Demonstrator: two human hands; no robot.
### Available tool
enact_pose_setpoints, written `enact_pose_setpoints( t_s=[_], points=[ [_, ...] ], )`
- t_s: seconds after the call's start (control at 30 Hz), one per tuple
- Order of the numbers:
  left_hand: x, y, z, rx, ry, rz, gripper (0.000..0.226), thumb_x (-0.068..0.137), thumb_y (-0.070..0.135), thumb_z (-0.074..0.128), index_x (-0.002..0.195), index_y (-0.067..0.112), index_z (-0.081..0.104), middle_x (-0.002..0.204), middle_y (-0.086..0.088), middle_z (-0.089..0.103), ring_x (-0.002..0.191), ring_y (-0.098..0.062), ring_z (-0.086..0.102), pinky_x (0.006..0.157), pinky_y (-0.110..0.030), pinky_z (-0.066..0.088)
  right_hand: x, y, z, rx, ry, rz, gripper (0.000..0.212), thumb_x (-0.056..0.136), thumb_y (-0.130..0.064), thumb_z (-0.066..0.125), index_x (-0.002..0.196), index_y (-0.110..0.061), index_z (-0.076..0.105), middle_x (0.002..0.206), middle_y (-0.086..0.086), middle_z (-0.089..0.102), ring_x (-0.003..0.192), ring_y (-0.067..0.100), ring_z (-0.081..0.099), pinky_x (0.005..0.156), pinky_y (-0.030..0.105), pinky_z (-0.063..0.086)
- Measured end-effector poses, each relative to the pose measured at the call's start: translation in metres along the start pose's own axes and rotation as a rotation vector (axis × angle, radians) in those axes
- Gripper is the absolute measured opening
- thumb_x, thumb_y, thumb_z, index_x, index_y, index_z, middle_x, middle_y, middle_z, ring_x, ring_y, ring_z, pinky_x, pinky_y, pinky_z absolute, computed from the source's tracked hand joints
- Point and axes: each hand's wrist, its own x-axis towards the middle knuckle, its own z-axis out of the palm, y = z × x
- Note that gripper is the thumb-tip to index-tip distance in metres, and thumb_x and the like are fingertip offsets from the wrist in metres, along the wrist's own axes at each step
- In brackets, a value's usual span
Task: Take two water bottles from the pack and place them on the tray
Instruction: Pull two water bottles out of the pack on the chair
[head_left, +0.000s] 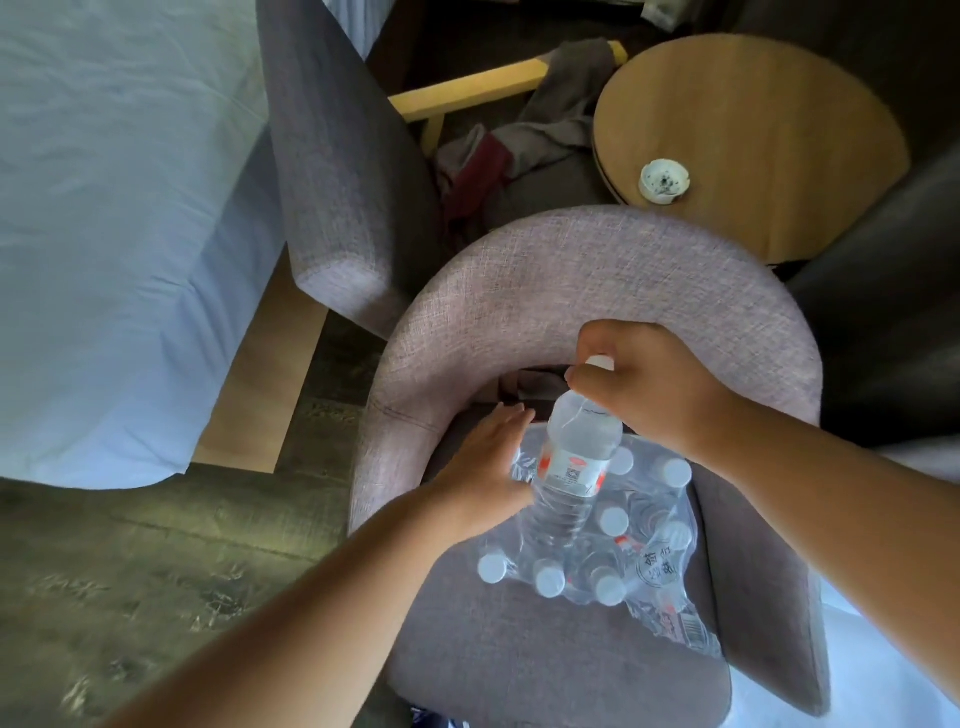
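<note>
A shrink-wrapped pack of water bottles (618, 545) with white caps sits on the seat of a grey fabric armchair (597, 291). My right hand (644, 384) grips the white cap and neck of one clear water bottle (576, 462), which stands half out of the torn plastic, above the others. My left hand (483, 473) lies flat with fingers spread against the pack's left side, next to that bottle. No tray is in view.
A round wooden side table (753, 119) with a small white dish (665, 179) stands behind the chair. A second grey chair (337, 171) is at the upper left, next to a bed with white sheets (114, 208). Clothes (519, 140) lie on the floor.
</note>
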Motion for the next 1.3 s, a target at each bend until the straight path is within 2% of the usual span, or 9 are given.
enact_pose_setpoints(
  t_s=[0.07,0.23,0.5,0.67,0.77,0.9,1.1,1.2,1.3],
  points=[
    [-0.018,0.014,-0.011,-0.269,0.003,-0.003,0.100,0.085,0.014,0.072,0.165,0.039,0.018,0.174,0.017,0.013,0.160,-0.008,0.012,0.129,-0.046,0.023,-0.005,-0.009,-0.005,-0.019,-0.017,-0.043,0.024,0.090,-0.016,0.069,0.069,-0.015,0.058,0.061,-0.004,0.054,0.060,0.014,0.051,0.058,0.031,0.040],
    [-0.026,0.050,-0.014,-0.568,-0.047,0.146,0.081,0.080,0.012,0.091,0.143,0.043,0.050,0.134,0.017,0.069,0.124,0.000,0.065,0.105,-0.026,0.053,-0.009,-0.035,-0.020,-0.113,-0.057,-0.139,0.019,0.089,-0.018,0.071,0.074,-0.016,0.059,0.063,-0.006,0.057,0.063,0.010,0.054,0.057,0.029,0.039],
    [-0.011,0.041,0.003,-0.679,-0.044,0.030,0.070,0.073,0.028,0.092,0.135,0.030,0.059,0.123,0.002,0.077,0.118,-0.014,0.071,0.104,-0.035,0.054,0.010,-0.033,-0.024,0.061,-0.044,-0.103,0.015,0.085,-0.014,0.072,0.075,-0.004,0.067,0.077,0.012,0.069,0.076,0.025,0.065,0.070,0.046,0.055],
    [-0.010,0.039,0.002,-0.746,-0.046,0.016,0.061,0.080,0.017,0.089,0.135,0.019,0.062,0.125,-0.012,0.075,0.122,-0.027,0.070,0.106,-0.039,0.055,-0.008,-0.018,-0.012,0.124,0.273,0.000,0.039,0.106,-0.037,0.050,0.079,-0.010,0.054,0.062,0.002,0.054,0.061,0.022,0.053,0.061,0.037,0.044],
    [-0.010,0.036,0.003,-0.754,-0.033,0.010,0.055,0.085,0.012,0.088,0.134,0.017,0.063,0.124,-0.012,0.076,0.122,-0.027,0.071,0.109,-0.043,0.054,-0.050,0.017,0.008,-0.315,0.492,-0.093,0.035,0.102,-0.025,0.045,0.069,-0.011,0.046,0.051,0.000,0.041,0.046,0.029,0.047,0.047,0.030,0.034],
    [-0.008,0.035,0.008,-0.707,-0.023,0.012,0.055,0.080,0.018,0.090,0.129,0.026,0.066,0.118,-0.001,0.080,0.115,-0.017,0.074,0.107,-0.044,0.056,-0.095,0.070,0.055,-0.705,0.155,-0.157,0.019,0.077,-0.026,0.080,0.072,-0.012,0.069,0.061,0.005,0.063,0.053,0.030,0.064,0.042,0.034,0.051],
    [-0.004,0.033,0.010,-0.709,-0.004,0.009,0.054,0.077,0.026,0.090,0.126,0.028,0.068,0.116,0.001,0.080,0.115,-0.017,0.074,0.108,-0.048,0.055,-0.097,0.101,0.097,-0.960,-0.211,-0.099,0.058,0.044,-0.025,0.097,0.095,-0.007,0.077,0.062,0.010,0.066,0.044,0.032,0.061,0.055,0.041,0.053],
    [-0.001,0.033,0.011,-0.705,-0.004,0.019,0.057,0.075,0.029,0.090,0.127,0.024,0.068,0.116,-0.003,0.080,0.116,-0.021,0.074,0.108,-0.052,0.055,-0.084,0.093,0.102,-1.063,-0.255,-0.035,0.068,0.075,-0.032,0.084,0.136,-0.015,0.060,0.092,0.009,0.075,0.079,0.031,0.073,0.086,0.046,0.048],
    [-0.001,0.032,0.013,-0.702,-0.006,0.019,0.059,0.074,0.029,0.091,0.128,0.023,0.068,0.116,-0.003,0.080,0.116,-0.021,0.074,0.108,-0.052,0.055,-0.073,0.093,0.112,-1.051,-0.282,-0.038,0.047,0.088,-0.023,0.070,0.134,-0.017,0.058,0.108,0.004,0.075,0.090,0.029,0.075,0.092,0.045,0.041]
  ],
)
